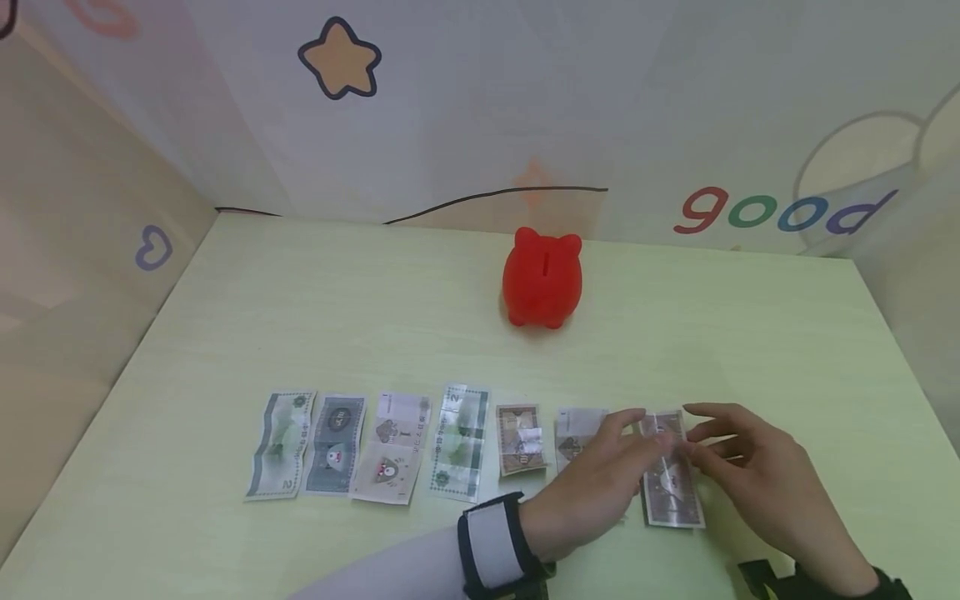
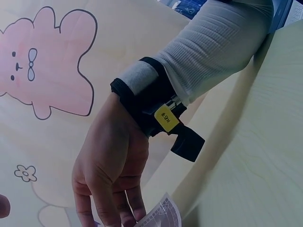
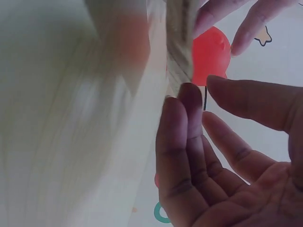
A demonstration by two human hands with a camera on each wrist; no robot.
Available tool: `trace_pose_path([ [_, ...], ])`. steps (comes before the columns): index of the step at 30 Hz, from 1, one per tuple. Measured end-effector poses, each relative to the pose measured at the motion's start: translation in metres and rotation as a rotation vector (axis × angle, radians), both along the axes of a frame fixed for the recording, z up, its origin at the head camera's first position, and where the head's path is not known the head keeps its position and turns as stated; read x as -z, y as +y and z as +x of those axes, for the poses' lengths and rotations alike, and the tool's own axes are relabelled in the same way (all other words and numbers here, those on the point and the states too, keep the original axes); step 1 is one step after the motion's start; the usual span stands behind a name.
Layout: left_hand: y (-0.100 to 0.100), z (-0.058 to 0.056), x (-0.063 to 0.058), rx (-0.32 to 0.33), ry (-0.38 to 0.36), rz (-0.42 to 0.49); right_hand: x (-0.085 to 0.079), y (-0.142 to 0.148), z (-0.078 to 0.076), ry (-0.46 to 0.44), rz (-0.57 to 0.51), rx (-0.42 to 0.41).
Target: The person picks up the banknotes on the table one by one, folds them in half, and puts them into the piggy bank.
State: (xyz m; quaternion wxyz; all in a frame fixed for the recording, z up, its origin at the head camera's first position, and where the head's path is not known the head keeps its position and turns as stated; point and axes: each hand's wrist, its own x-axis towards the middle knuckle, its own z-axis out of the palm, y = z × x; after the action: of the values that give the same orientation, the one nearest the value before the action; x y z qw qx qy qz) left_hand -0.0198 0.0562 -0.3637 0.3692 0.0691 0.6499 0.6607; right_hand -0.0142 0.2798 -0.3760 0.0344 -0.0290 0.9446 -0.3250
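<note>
A purplish-brown toy banknote [image 1: 673, 492] stands at the right end of a row of notes. The thumb and fingers of my left hand [image 1: 592, 483] hold its upper left part; in the left wrist view a note's pale corner [image 2: 163, 215] shows beside the left hand [image 2: 111, 161]. My right hand [image 1: 765, 475] is at the note's right edge, its fingertips touching or almost touching it. In the right wrist view the right hand's [image 3: 227, 156] thumb and fingers are apart, just under the note's edge [image 3: 180, 42]. Partly behind the left hand lies a pale pink note [image 1: 577, 429].
Left of my hands lie a small brown note [image 1: 521, 437], green notes [image 1: 459, 442] [image 1: 281, 446], a pink note [image 1: 392, 450] and a blue-grey note [image 1: 335, 446]. A red piggy bank [image 1: 542, 287] with a slot on top stands behind the row, near the printed back wall [image 1: 465, 108].
</note>
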Motion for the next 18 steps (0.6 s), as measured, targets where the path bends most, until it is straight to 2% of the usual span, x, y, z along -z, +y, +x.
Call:
trace_pose_path([
  [8, -0.004, 0.003, -0.007, 0.009, 0.036, 0.012, -0.006, 0.0, 0.0, 0.032, -0.037, 0.007],
  [18, -0.012, 0.004, -0.015, -0.037, 0.09, -0.029, -0.016, -0.003, -0.003, 0.053, -0.094, 0.014],
])
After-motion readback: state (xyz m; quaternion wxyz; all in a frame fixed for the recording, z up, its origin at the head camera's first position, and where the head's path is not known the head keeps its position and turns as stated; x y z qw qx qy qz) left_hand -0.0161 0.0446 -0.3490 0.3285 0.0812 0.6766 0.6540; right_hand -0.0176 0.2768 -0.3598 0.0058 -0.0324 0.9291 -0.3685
